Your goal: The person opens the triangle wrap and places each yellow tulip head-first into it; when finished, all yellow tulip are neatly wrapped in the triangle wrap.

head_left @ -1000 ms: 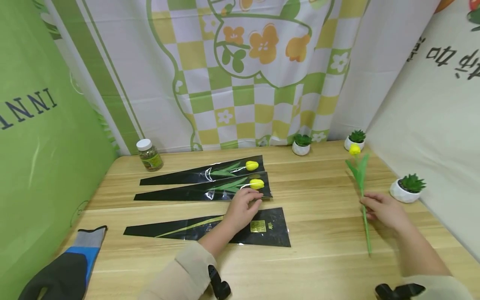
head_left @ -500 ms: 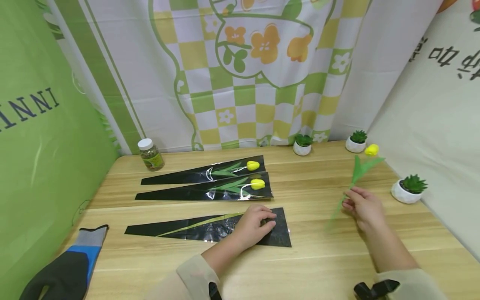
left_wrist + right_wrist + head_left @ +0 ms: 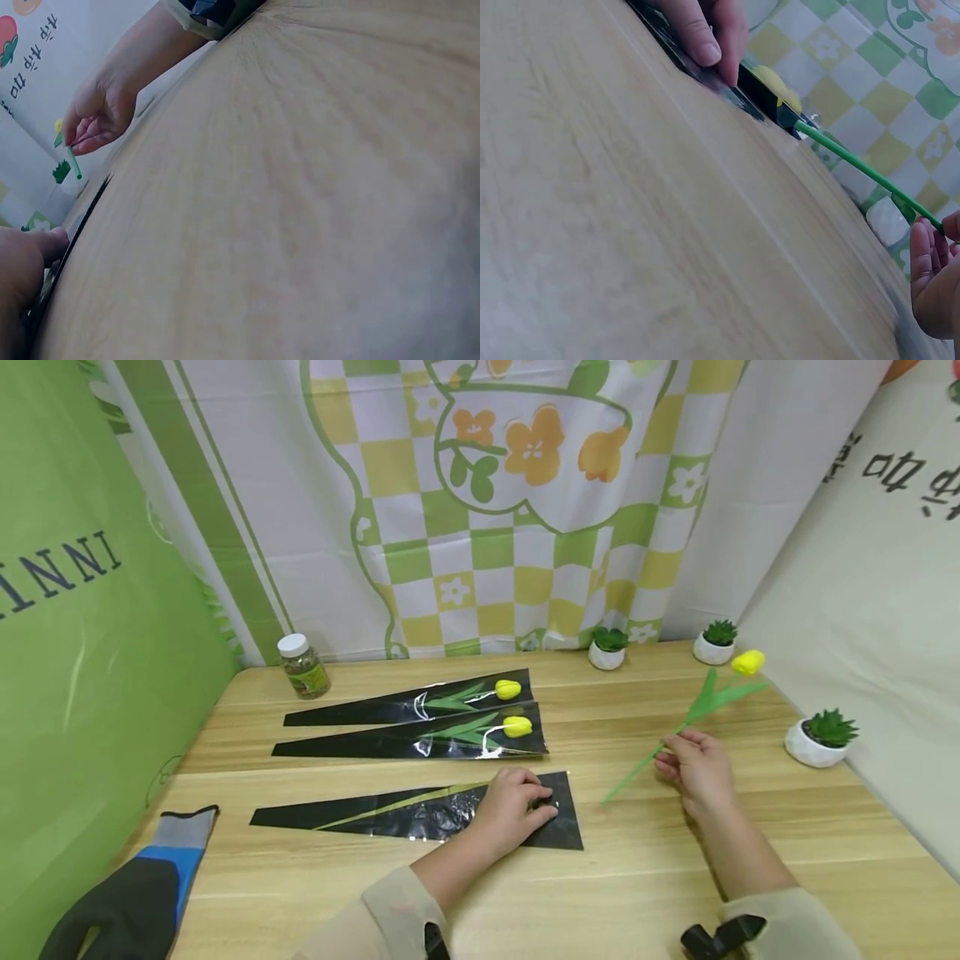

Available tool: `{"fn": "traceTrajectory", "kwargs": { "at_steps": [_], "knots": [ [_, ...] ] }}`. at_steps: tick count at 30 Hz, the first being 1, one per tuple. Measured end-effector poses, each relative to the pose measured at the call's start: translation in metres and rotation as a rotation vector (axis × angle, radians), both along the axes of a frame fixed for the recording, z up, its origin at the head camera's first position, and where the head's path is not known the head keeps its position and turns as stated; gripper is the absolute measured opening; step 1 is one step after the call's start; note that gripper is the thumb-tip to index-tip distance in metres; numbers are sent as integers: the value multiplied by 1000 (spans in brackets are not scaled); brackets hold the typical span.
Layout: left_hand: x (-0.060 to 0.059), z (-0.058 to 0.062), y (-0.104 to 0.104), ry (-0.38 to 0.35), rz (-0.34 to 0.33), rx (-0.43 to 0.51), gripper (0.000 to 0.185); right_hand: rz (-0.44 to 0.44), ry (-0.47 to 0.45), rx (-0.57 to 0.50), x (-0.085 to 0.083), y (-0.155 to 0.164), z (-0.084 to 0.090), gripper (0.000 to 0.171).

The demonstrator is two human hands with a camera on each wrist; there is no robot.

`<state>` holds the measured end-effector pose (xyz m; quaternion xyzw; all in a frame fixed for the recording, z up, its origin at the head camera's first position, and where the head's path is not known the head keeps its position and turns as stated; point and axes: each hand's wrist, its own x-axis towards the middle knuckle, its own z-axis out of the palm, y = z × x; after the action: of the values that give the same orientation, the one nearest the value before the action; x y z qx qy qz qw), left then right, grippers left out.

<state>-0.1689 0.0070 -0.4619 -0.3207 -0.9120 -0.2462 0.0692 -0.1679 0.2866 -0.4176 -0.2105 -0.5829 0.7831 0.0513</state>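
Note:
My right hand (image 3: 697, 770) pinches the green stem of a yellow artificial tulip (image 3: 705, 703) above the table's right side. Its bloom points away to the right, and the stem's lower end (image 3: 870, 171) slants toward the left. My left hand (image 3: 513, 810) rests on the wide end of a black flower sleeve (image 3: 397, 814) with a gold stripe, fingers bent and touching it near the opening. In the left wrist view, thumb and sleeve edge (image 3: 75, 232) meet at the far left. Behind lie two sleeves (image 3: 360, 747) (image 3: 360, 708), each with a yellow tulip inside.
A white-lidded jar (image 3: 303, 667) stands at the back left. Three small potted succulents (image 3: 607, 649) (image 3: 715, 643) (image 3: 821, 739) line the back and right edges. A grey and blue glove (image 3: 142, 881) lies at the front left. Fabric walls enclose the wooden table.
My left hand has come forward from the middle sleeve onto the front one. My right hand has moved left with the tulip, whose stem has tilted so its lower end points left.

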Motion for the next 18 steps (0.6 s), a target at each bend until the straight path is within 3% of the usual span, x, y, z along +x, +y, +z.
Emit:
{"fn": "traceTrajectory", "kwargs": {
  "at_steps": [8,18],
  "knots": [
    [-1,2,1,21,0,0,24,-3,-2,13,-2,-7,-3,21],
    [-4,2,0,13,17,69,23,-49,15,16,-3,-16,-4,20]
  ]
}}
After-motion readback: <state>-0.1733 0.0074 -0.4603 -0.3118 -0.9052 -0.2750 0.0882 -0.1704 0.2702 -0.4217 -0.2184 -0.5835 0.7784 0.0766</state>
